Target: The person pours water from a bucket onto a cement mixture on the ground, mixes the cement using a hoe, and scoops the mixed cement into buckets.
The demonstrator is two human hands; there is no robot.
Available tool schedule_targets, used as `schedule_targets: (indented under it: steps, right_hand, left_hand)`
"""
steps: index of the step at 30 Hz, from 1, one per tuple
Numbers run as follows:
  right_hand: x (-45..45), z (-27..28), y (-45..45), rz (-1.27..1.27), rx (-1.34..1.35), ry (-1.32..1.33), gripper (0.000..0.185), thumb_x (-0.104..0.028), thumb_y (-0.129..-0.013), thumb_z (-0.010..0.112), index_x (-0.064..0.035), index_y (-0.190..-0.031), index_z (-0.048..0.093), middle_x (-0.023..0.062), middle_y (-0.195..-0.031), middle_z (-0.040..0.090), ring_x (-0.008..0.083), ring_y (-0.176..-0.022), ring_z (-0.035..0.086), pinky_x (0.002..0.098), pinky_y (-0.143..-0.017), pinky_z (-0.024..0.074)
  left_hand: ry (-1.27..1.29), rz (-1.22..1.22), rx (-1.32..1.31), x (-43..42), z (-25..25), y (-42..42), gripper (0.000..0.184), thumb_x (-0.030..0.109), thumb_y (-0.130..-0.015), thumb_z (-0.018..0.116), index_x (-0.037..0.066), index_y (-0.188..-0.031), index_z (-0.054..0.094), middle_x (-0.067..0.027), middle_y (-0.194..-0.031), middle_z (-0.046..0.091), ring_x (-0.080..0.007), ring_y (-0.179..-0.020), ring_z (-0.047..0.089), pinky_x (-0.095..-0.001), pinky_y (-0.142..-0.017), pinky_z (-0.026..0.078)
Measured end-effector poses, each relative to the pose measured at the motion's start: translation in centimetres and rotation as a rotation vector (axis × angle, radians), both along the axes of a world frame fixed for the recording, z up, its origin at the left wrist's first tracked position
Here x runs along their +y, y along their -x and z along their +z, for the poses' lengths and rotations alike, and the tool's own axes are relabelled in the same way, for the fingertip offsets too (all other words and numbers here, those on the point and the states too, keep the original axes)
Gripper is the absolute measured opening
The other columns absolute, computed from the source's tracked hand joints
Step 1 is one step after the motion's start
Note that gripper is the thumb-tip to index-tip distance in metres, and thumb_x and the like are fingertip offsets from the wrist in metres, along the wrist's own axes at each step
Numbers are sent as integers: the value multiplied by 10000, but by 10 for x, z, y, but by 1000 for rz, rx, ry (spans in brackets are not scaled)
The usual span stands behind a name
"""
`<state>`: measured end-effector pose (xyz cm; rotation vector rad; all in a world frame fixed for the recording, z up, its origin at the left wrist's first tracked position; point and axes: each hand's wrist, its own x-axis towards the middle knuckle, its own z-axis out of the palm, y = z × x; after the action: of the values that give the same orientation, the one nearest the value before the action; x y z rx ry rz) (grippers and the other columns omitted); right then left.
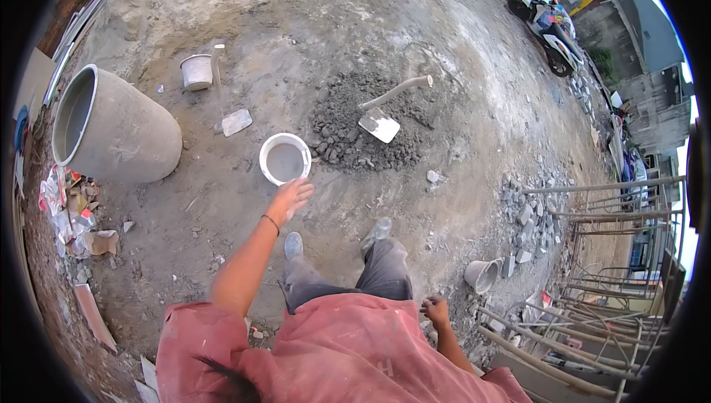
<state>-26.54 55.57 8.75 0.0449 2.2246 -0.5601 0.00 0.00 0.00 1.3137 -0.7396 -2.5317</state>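
Stretched out in front, my left hand (291,200) has its fingers extended just below a white bucket (264,159) that holds grey liquid. Whether the fingertips touch the bucket's rim is hard to tell. My right hand (435,310) hangs low at my right side, its fingers curled; nothing can be made out in it. Beyond the bucket, to the right, lies a heap of wet grey mortar (341,125) with a shovel (396,96) resting on it, blade down. A second shovel (237,122) lies on the ground to the left of the bucket.
At the left stand a large barrel (137,133) and a small bucket (197,73), with torn bags (65,207) below the barrel. Right are broken blocks (526,216), a tipped bucket (481,276) and scaffold frames (607,216). A motorbike (552,33) stands at the upper right.
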Motion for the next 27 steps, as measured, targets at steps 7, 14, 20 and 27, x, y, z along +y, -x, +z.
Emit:
schedule_targets:
  steps: [7,14,20,27]
  right_hand:
    - [-60,-33,184,433,-248,-113,401,-204,-887,697,22,-1218,706,169,-1046,757,240,-891,719,355,-778,558]
    - [-157,-200,510,892,-71,-324,326,-277,-870,644,-35,-1060,747,269,-1050,719,448,-1035,679,481,-927,537]
    - [-415,-227,669,726,-298,150,395,-307,-967,648,8,-1204,667,96,-989,728,223,-874,692,378,-743,556]
    - [-651,-240,517,130,-1077,-36,823,-644,-916,651,38,-1351,499,200,-1072,672,344,-890,675,524,-768,559]
  left_hand:
    - [-233,210,476,-98,50,339,1090,630,-946,607,-56,-1599,68,-242,-1666,190,-374,-1561,149,-558,-1237,204]
    - [-725,896,284,-184,-14,559,911,468,-888,764,138,-1558,241,-311,-1542,315,-410,-1443,387,-592,-1160,375]
    - [-684,968,547,-175,-87,626,175,199,-980,654,67,-919,557,-19,-702,565,-166,-597,598,-320,-554,536]
    - [-26,369,-234,42,-16,650,240,77,-941,660,0,-1100,497,-52,-712,579,-148,-526,576,-327,-452,477]
